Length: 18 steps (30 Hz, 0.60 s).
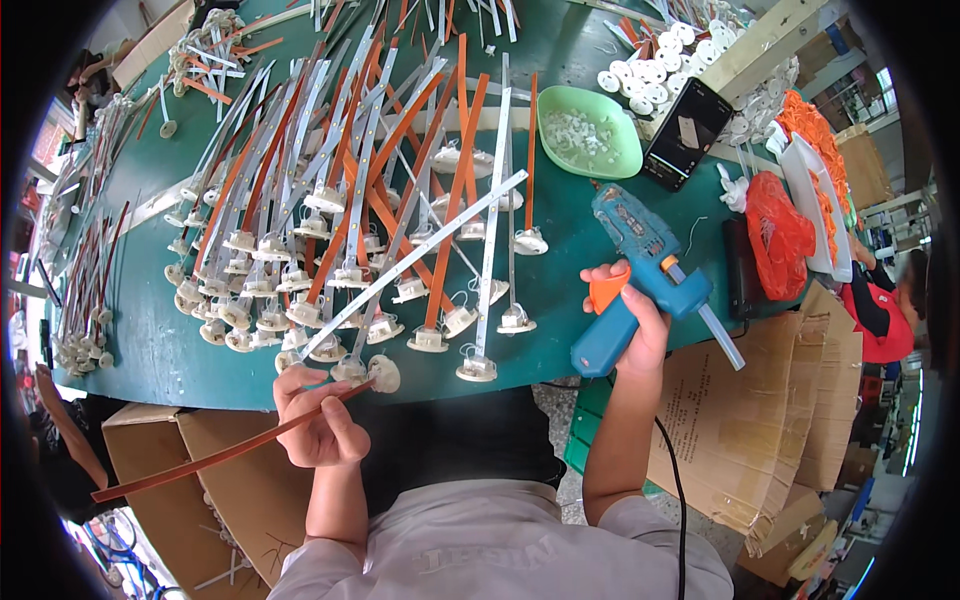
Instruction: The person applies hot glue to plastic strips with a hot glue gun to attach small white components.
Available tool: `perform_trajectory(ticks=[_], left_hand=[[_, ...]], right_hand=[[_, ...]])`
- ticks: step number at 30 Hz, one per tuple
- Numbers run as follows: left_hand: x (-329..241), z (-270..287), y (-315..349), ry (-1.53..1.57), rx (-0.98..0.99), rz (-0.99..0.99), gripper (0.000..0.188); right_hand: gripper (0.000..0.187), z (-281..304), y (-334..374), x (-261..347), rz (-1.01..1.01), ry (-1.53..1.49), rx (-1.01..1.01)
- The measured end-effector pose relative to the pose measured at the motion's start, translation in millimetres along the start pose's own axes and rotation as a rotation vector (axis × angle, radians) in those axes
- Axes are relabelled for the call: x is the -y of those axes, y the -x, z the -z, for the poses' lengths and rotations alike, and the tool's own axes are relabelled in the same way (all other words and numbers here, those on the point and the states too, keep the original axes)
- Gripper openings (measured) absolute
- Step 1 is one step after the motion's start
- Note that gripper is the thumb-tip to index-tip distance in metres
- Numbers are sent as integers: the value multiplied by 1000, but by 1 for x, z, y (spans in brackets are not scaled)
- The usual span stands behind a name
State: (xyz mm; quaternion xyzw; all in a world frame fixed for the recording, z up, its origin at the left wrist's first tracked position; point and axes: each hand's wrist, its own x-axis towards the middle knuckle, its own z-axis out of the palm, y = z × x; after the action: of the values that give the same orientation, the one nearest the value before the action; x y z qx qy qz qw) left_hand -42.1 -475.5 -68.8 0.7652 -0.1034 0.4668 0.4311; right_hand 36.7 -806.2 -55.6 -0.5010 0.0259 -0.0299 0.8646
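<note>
My left hand [318, 418] pinches an LED strip [205, 462] by the end that carries a round white base; its brown back shows and its free end sticks out to the left past the table edge. In my right hand [640, 325] is a blue hot glue gun [640, 240], fingers at its orange trigger, nozzle pointing away from me. A glue stick [722, 338] juts from the back of the gun. Just ahead of my left hand lies a dense pile of similar strips with white bases [345, 270], some showing silver faces, others brown backs.
Beyond the gun stand a green bowl [588, 130] of small clear pieces and a phone [687, 133]. White discs [655, 70] lie farther back. A red plastic bag [778, 235] sits right. Cardboard boxes [745, 420] flank me below the table; the black cord [678, 480] hangs by my right arm.
</note>
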Motion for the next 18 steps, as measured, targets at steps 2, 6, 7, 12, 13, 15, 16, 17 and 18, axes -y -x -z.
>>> perform_trajectory(ticks=[2,6,7,12,13,15,16,17,18], left_hand=[[4,-5,2,0,-52,-25,10],[4,-1,7,-21,-16,-50,11],[4,0,8,-20,-17,-48,11],[3,-2,10,-68,18,-95,17],[4,-3,10,-73,23,-103,16],[6,-4,10,-71,33,-107,15],[5,-4,9,-76,40,-106,15],[5,-3,8,-79,41,-107,15],[4,-2,6,-61,56,-99,12]], right_hand=[[27,1,1,0,7,12,0],[31,1,2,-1,11,57,11],[34,1,2,-1,10,97,32],[28,-7,3,3,19,47,-24],[28,-6,2,2,12,51,-28],[28,-5,1,1,7,53,-35],[28,-5,1,2,12,54,-35],[28,-6,2,2,17,54,-35],[28,-6,2,3,15,51,-34]])
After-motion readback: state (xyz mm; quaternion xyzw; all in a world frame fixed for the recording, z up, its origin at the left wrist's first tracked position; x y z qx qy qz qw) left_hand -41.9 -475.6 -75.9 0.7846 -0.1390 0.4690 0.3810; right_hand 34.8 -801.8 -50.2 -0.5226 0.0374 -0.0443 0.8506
